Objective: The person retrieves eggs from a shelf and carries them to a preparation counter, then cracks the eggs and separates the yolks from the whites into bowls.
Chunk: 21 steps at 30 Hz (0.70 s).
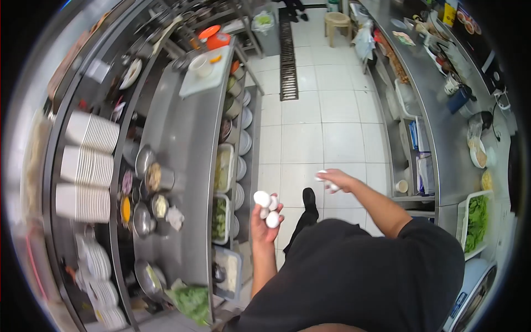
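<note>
Several white eggs (261, 198) rest in my left hand (264, 227), which cups them with curled fingers above the floor beside the left counter. My right hand (341, 180) is held out over the tiled aisle, its fingers closed around white eggs (319, 176). Part of those eggs is hidden behind the fingers, so how many it holds I cannot tell. Both hands are in the air, apart from each other and from the counters.
A steel counter (191, 130) with shelves runs along my left, bearing metal bowls (145, 160) and a white cutting board (193, 83). Stacked white dishes (83, 203) stand farther left. Another steel counter (406, 66) lines the right, with a tub of lettuce (477, 221). A drain grate (288, 61) crosses the floor.
</note>
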Available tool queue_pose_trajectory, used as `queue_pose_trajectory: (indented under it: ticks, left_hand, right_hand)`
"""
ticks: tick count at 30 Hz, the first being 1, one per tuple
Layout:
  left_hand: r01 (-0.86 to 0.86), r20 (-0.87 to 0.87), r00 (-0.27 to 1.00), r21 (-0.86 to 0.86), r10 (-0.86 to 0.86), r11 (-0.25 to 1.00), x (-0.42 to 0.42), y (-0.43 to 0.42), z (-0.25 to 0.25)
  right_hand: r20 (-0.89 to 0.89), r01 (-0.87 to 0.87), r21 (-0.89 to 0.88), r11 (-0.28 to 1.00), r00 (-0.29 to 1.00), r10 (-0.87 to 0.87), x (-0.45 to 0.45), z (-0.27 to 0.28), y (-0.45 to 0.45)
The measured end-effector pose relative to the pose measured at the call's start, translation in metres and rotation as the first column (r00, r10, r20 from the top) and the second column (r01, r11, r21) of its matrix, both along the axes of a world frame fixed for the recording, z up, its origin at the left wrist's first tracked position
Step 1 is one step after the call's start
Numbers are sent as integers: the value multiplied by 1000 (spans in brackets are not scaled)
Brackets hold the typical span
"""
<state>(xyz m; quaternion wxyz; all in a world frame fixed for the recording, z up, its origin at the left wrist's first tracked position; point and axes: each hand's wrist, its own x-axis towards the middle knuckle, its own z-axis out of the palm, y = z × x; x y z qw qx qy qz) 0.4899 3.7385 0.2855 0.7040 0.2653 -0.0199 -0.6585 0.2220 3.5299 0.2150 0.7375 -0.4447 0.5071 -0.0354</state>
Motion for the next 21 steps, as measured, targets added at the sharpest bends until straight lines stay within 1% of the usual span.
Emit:
queue_pose_trajectory:
  ticks: [1,2,3,4,5,6,7,8,10,11,12,13,14,15,16,17,18,19,20,21]
  left_hand:
    - [48,-13,999,22,-48,999,10,-28,-8]
    - [94,-36,995,8,-93,996,13,-74,-13]
    - [125,-49,991,62,-122,990,8,-108,-5]
    - [158,-34,987,49,-156,986,11,-149,-7]
    - [207,-54,977,27,-206,978,15,-189,-7]
    - [259,-70,963,5,-259,966,16,-226,-8]
    - [284,-79,955,-32,-286,958,20,-272,-3]
    - [308,-86,946,-63,-313,949,22,-314,5]
    - [365,-77,924,-119,-375,923,16,-391,13]
    - [388,-64,914,-149,-400,910,16,-433,18]
    - [402,-50,907,-185,-417,897,14,-476,21]
    - [419,-55,895,-231,-442,878,10,-515,23]
    - [414,-36,899,-252,-436,875,7,-554,21]
    - [408,-18,904,-267,-428,873,3,-590,19]
    - [406,4,907,-278,-422,870,0,-624,22]
    - [386,-20,914,-269,-406,882,-6,-655,23]
    - [368,-75,912,-282,-403,886,-13,-686,29]
    - [344,-98,919,-273,-382,898,-18,-714,37]
    - [316,-128,926,-256,-356,914,-22,-736,41]
    - [312,-109,932,-241,-345,919,-22,-762,43]
  right_hand:
    - [-41,41,52,998,998,-39,-29,-32,-11]
    - [-92,83,67,994,993,-76,-67,-59,-36]
    - [-191,287,39,957,942,-275,-111,-78,-37]
    - [-297,490,31,871,837,-460,-156,-107,-41]
    - [-387,553,23,833,773,-503,-199,-109,-39]
    - [-426,613,30,789,722,-545,-243,-113,-28]
    - [-533,694,-109,711,563,-631,-266,-100,-23]
    - [-467,806,-114,581,473,-748,-297,-116,-10]
    - [-605,862,-169,477,292,-741,-338,-113,9]
    - [-428,647,-346,679,536,-728,-363,-125,36]
    - [-494,400,-396,827,667,-558,-369,-128,32]
    - [-562,127,-451,883,728,-392,-374,-131,28]
    - [-635,17,-413,911,711,-301,-369,-138,10]
    - [-652,124,-324,938,689,-316,-360,-148,-21]
    - [-664,295,-222,929,652,-366,-350,-158,-54]
    - [-678,551,-117,826,564,-472,-340,-166,-98]
    - [-667,726,-50,686,487,-563,-324,-167,-148]
    - [-641,813,-2,582,446,-625,-308,-164,-202]
    - [-606,845,28,534,439,-663,-291,-161,-256]
    - [-558,835,43,548,475,-681,-278,-160,-319]
